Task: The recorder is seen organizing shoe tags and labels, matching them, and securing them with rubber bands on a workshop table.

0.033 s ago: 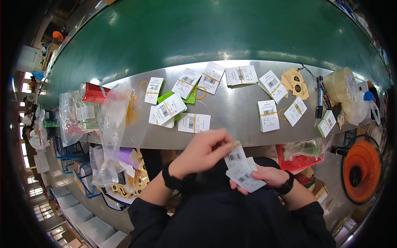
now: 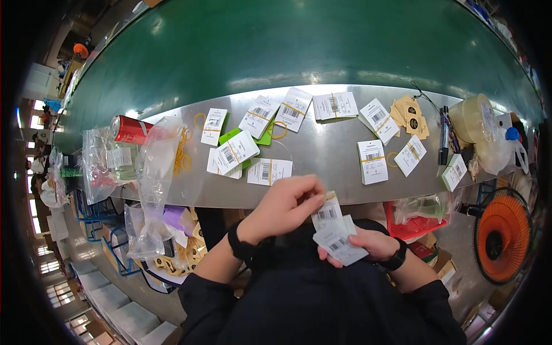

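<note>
left hand [image 2: 287, 204] pinching top tag [image 2: 328, 211] | right hand [image 2: 368, 244] gripping tag stack [image 2: 340, 246]

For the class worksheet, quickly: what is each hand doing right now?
Left hand: closed, pinching the top tag of the stack.
Right hand: closed, holding the stack of tags.

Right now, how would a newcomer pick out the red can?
Find the long steel counter edging the green belt and follow it to its left end. The red can lies on its side among clear plastic bags, the only red cylinder there.
</note>
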`<state>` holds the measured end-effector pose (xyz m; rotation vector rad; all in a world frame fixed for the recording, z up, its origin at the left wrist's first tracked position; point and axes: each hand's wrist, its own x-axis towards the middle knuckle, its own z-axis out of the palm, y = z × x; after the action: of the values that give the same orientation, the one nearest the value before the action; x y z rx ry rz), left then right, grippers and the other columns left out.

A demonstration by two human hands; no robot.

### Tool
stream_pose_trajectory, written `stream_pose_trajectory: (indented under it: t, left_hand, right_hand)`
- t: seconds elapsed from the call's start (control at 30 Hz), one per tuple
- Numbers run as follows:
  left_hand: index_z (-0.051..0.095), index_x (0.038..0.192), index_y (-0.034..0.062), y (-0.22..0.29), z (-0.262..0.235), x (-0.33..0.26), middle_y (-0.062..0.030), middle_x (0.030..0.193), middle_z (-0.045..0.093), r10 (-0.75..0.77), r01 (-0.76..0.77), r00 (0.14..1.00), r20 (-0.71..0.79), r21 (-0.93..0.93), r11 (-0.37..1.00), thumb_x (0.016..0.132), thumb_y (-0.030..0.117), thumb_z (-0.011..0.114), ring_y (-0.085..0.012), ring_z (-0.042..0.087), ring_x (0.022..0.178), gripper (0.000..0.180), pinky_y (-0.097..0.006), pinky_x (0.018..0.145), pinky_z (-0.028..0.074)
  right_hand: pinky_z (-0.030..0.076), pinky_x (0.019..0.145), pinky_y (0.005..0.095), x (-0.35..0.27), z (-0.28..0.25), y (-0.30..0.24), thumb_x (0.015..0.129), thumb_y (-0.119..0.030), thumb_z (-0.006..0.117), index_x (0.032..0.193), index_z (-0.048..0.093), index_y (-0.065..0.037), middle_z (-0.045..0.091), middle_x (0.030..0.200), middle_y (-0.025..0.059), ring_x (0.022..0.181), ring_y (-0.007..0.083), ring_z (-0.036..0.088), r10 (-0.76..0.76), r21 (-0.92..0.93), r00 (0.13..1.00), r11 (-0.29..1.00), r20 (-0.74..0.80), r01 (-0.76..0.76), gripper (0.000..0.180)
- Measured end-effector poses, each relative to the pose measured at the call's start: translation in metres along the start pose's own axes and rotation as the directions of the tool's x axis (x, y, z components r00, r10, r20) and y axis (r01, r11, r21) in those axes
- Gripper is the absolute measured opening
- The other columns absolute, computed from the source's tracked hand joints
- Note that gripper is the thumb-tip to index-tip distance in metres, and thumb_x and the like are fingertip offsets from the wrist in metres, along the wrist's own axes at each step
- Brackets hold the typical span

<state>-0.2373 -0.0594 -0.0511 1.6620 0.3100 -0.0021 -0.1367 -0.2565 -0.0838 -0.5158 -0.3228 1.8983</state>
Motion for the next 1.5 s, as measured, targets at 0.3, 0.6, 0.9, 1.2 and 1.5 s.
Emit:
stream_pose_trajectory:
  t: [0.3,0.6,0.9,1.2,1.5]
  left_hand:
    - [0.052,0.079,0.0019,-0.015,-0.008,-0.003,0.0021,0.069,0.050,-0.056,0.006,0.969,-0.242,-0.201,0.979,0.083,0.006,0.054,-0.0034,0.046,0.063,0.006,-0.019,0.057,0.038]
    - [0.054,0.078,0.0032,-0.010,0.037,-0.014,-0.0081,0.064,0.051,0.272,-0.188,0.951,-0.144,0.429,0.884,0.076,0.003,0.058,-0.0164,0.051,0.057,0.004,-0.024,0.053,0.039]
    - [0.050,0.079,0.0037,-0.023,0.008,-0.001,0.0033,0.069,0.044,-0.130,0.061,0.964,-0.231,-0.285,0.956,0.085,0.007,0.051,-0.0046,0.040,0.064,0.007,-0.021,0.058,0.036]
    - [0.055,0.072,0.0040,-0.027,0.016,0.079,-0.0097,0.076,0.051,0.515,-0.187,0.820,-0.248,0.735,0.651,0.071,0.005,0.059,-0.0280,0.050,0.075,0.004,-0.037,0.064,0.042]
    - [0.053,0.087,0.0012,-0.021,0.016,0.084,-0.0124,0.080,0.052,0.313,0.059,0.910,-0.273,0.830,0.554,0.074,0.010,0.055,-0.0294,0.054,0.076,0.017,-0.039,0.066,0.045]
  right_hand:
    - [0.044,0.064,0.0268,0.002,-0.017,-0.009,0.085,-0.039,0.047,0.136,0.018,-0.006,0.052,0.107,0.0174,0.067,0.0152,0.053,0.065,-0.051,0.996,0.997,0.067,-0.062,0.068]
    - [0.042,0.084,0.0314,0.027,-0.008,0.006,0.091,-0.031,0.042,0.139,0.016,-0.011,0.043,0.118,0.0077,0.099,0.0185,0.049,-0.207,0.035,0.939,0.974,-0.275,0.225,0.058]
    - [0.043,0.064,0.0262,0.009,-0.008,0.003,0.090,-0.021,0.046,0.136,0.018,-0.013,0.048,0.095,0.0078,0.070,0.0130,0.049,-0.056,0.134,0.987,0.988,-0.151,0.077,0.054]
    - [0.047,0.068,0.0304,0.020,-0.017,0.007,0.091,-0.033,0.046,0.130,0.024,-0.013,0.051,0.100,0.0122,0.077,0.0188,0.056,-0.241,0.040,0.951,0.967,-0.194,0.253,0.049]
    - [0.048,0.068,0.0347,0.022,-0.022,0.007,0.085,-0.037,0.054,0.129,0.027,-0.013,0.050,0.102,0.0146,0.077,0.0233,0.056,-0.262,0.071,0.912,0.952,-0.315,0.299,0.057]
